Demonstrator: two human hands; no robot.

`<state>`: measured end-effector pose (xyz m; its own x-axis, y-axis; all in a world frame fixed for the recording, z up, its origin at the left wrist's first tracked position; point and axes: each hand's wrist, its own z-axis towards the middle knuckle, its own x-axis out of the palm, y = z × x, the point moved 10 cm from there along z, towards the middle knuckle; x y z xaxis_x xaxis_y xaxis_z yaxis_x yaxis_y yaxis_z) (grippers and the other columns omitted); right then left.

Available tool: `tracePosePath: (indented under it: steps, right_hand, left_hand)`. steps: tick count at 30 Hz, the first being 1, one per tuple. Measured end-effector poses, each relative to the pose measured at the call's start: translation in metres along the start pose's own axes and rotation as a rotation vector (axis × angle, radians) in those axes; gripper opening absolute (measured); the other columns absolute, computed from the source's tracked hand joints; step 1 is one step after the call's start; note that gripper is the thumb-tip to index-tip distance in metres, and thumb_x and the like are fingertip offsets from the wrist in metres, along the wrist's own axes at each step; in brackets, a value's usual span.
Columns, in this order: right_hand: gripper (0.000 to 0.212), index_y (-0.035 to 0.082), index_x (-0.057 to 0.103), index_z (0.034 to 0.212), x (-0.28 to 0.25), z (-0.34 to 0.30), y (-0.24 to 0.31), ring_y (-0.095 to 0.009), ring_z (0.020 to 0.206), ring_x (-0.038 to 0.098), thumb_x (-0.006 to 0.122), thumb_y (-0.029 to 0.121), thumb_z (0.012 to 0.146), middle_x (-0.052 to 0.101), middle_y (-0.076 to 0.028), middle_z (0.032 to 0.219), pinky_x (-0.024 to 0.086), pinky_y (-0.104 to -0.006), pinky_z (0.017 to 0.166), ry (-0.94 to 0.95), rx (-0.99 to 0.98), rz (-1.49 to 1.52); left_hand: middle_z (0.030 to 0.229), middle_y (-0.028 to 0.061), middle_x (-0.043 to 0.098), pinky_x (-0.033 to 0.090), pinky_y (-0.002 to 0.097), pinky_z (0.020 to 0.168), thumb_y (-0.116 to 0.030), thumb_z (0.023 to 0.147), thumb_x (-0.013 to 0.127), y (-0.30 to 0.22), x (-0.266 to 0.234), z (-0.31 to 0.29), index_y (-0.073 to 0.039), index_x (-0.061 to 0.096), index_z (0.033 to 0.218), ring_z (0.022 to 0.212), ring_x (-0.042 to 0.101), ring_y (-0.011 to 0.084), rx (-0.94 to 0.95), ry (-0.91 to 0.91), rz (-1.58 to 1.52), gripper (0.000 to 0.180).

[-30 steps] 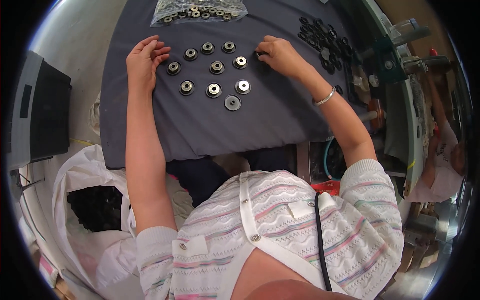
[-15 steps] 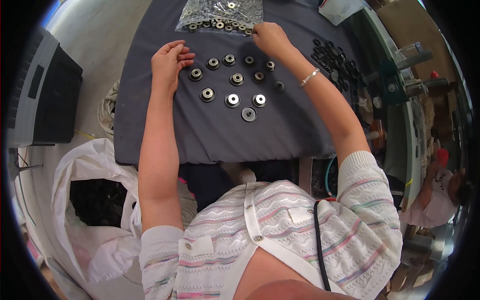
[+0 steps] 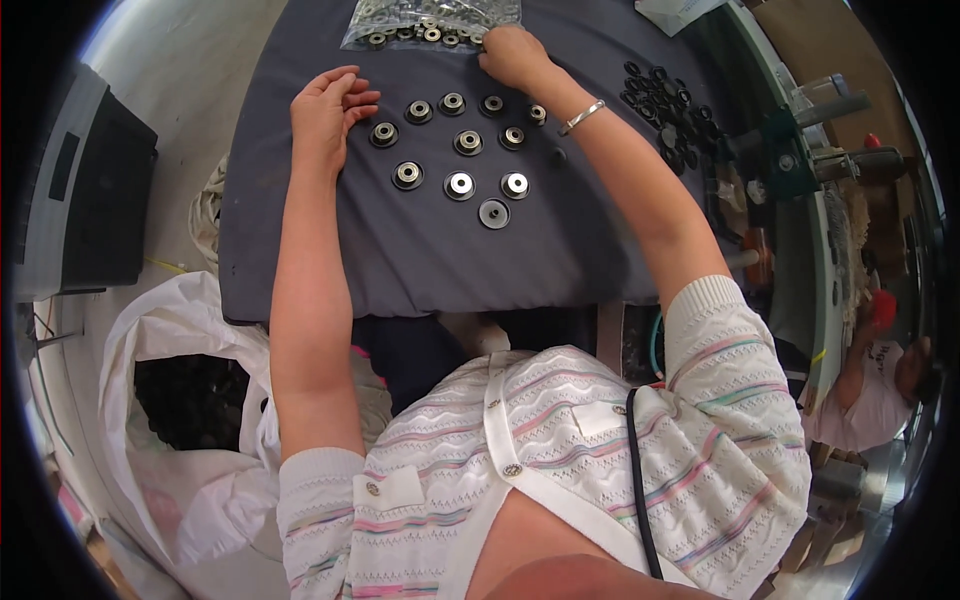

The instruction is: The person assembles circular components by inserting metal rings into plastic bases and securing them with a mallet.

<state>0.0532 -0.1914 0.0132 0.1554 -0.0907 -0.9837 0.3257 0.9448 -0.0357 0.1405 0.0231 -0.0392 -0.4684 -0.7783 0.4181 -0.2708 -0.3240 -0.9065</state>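
Note:
My left hand hovers over the left side of the grey cloth-covered table, fingers loosely bent and apart, holding nothing. At the lower right corner of a clear plastic bag, my right hand has its fingers closed; what is between them is hidden. Many small metal ring-shaped parts, like bearings, fill the bag. Between my hands, several dark round caps with metal rings on them stand in loose rows. Nearest me lies a flat round disc with a small centre stud and no ring.
Loose black round caps are heaped on the right of the table. A green metal hand press stands beyond them. On the floor at left are a white sack of dark pieces and a grey-black bin. Another person is at far right.
My right hand stays by the bag's corner and has shifted slightly left in the picture. The whole table scene sits a little higher. My left hand keeps nearly the same pose.

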Motion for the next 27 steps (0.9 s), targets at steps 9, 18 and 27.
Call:
tracePosePath:
  steps: [9,18,27]
  right_hand:
    - [0.023,-0.001,0.064,0.092,-0.042,-0.049,-0.011,-0.033,0.088,0.061,0.061,0.012,0.072,0.064,-0.019,0.089,0.049,-0.0396,0.079,-0.105,-0.101,0.290]
    - [0.020,0.000,0.061,0.095,-0.054,-0.172,-0.015,-0.021,0.074,0.061,0.063,0.003,0.076,0.057,-0.011,0.087,0.049,-0.0297,0.067,0.032,-0.064,0.525]
    - [0.018,-0.001,0.061,0.093,-0.039,-0.170,-0.012,-0.025,0.075,0.061,0.063,0.003,0.076,0.056,-0.012,0.088,0.050,-0.0314,0.068,0.058,-0.097,0.464]
  left_hand:
    - [0.087,0.0125,0.060,0.054,0.0308,0.062,-0.008,0.090,0.052,0.002,-0.001,-0.001,0.004,0.057,0.105,0.074,0.064,0.0226,-0.015,0.020,-0.018,0.020]
    - [0.087,0.0122,0.061,0.054,0.0305,0.062,-0.008,0.090,0.053,0.004,-0.001,0.003,0.004,0.057,0.105,0.074,0.064,0.0224,-0.004,0.011,0.006,0.019]
    - [0.089,0.0133,0.060,0.054,0.0301,0.062,-0.007,0.089,0.054,0.004,0.000,0.003,0.004,0.056,0.105,0.075,0.064,0.0231,0.009,0.040,-0.006,0.020]
